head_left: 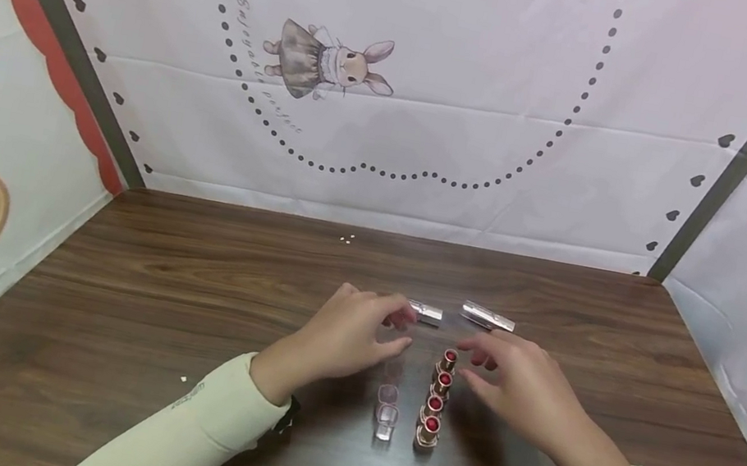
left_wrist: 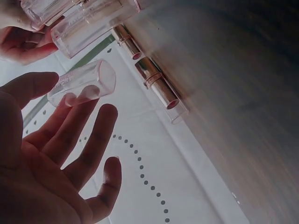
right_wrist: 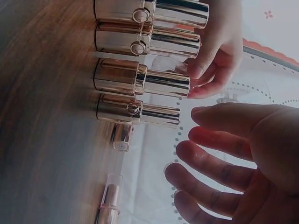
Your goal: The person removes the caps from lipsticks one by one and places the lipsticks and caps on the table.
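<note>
My left hand (head_left: 356,332) pinches a clear plastic cap (left_wrist: 96,77) between thumb and fingertips, whose tips show through its wall. Two more clear caps (head_left: 386,414) stand in a line nearer my body. To their right is a row of several uncapped gold lipsticks (right_wrist: 140,79), upright, with red showing in their open tops. My right hand (head_left: 520,380) hovers just right of the farthest lipstick (head_left: 448,360). Its fingers are spread and loosely bent, with nothing between them in the right wrist view (right_wrist: 224,163).
Behind the row, two lipsticks lie on their sides, one (head_left: 427,313) partly behind my left fingers and one (head_left: 488,317) to the right. Small white bits (head_left: 346,239) lie near the back edge of the wood table (head_left: 228,249). A printed cloth wall (head_left: 476,76) rises behind.
</note>
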`<act>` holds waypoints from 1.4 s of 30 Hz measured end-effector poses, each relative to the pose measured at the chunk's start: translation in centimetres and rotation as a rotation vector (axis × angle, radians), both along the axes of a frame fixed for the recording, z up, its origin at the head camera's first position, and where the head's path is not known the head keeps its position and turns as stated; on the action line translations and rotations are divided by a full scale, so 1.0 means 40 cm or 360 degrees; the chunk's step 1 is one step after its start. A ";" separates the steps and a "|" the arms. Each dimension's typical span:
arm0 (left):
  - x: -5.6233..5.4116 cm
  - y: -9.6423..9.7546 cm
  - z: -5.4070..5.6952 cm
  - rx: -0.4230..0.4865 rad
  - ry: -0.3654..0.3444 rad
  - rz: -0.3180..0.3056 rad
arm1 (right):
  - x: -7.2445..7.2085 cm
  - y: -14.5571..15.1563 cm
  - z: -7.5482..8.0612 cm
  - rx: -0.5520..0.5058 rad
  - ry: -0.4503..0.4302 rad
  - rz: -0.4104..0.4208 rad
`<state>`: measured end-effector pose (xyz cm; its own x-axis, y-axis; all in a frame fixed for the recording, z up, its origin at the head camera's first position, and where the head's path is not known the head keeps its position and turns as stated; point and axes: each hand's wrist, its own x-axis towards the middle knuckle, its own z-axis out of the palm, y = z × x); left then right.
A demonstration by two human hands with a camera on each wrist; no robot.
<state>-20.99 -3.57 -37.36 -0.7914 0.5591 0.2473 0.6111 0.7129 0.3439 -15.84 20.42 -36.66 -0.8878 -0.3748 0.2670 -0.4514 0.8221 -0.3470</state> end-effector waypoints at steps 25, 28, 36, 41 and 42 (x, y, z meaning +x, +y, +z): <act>0.008 -0.009 -0.019 -0.0126 -0.0155 0.0002 | -0.094 0.106 0.001 0.0102 -0.0132 -0.0208; 0.010 -0.011 -0.016 -0.0126 -0.0156 0.0008 | -0.119 0.118 0.000 0.0177 -0.0134 -0.0213; 0.014 -0.011 -0.010 -0.0160 -0.0142 0.0012 | -0.167 0.120 -0.014 0.0315 -0.0206 -0.0239; 0.011 -0.012 -0.006 -0.0168 -0.0093 0.0032 | -0.186 0.114 -0.022 0.0334 -0.0246 -0.0224; 0.010 -0.013 -0.005 -0.0166 -0.0088 0.0036 | -0.189 0.113 -0.023 0.0334 -0.0253 -0.0223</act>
